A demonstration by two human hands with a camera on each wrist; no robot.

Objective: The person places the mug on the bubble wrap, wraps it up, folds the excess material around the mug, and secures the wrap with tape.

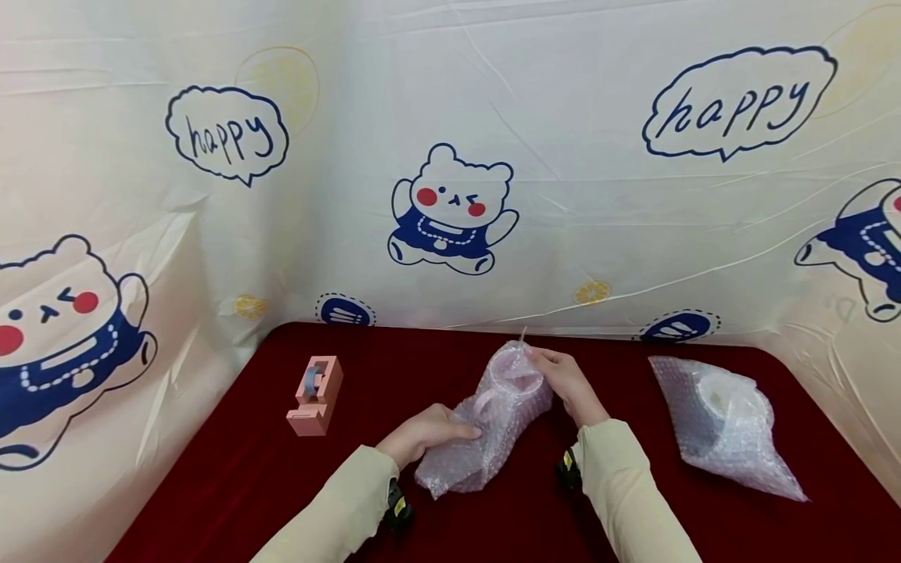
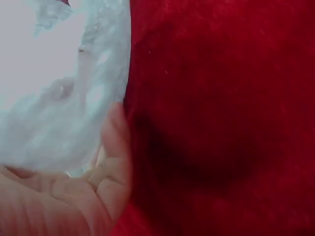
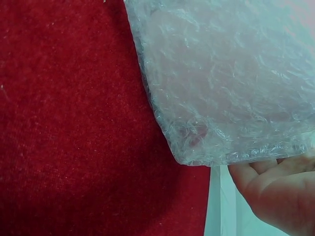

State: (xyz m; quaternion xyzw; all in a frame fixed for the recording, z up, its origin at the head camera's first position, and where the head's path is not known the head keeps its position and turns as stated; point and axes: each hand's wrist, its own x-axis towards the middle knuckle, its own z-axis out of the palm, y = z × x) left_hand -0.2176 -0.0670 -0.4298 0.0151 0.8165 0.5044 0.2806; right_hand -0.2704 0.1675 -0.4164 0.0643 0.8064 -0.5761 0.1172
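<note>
So there's a bubble-wrap bag point(image 1: 475, 450) near the middle of the table point(image 1: 394, 367), with a pinkish cup point(image 1: 501, 374) showing through the plastic, and both hands are on it. The left hand point(image 1: 425, 432) is pinching the lower left part of the bag, thumb lying on top of the plastic. The right hand point(image 1: 568, 385) has hold of the upper right edge, right beside the cup's round rim. A little strip of plastic pokes up at the top. Hard to say exactly how the right fingers sit, tbh, since the wrap hides most of them in the right wrist view.

Off to the left, well apart from the hands, there's a pink tape dispenser point(image 1: 312, 418) with a bluish roll of tape point(image 1: 310, 381) in it. Over on the right lies a second bubble-wrapped bundle point(image 1: 742, 453), with something pale and round inside.

The table is covered in dark red cloth, and behind it hangs a whitish curtain point(image 1: 598, 203) printed with cartoon bears and "happy" speech bubbles. Both sleeves point(image 1: 345, 500) are cream, and there's a small black device point(image 1: 400, 510) at each wrist.
</note>
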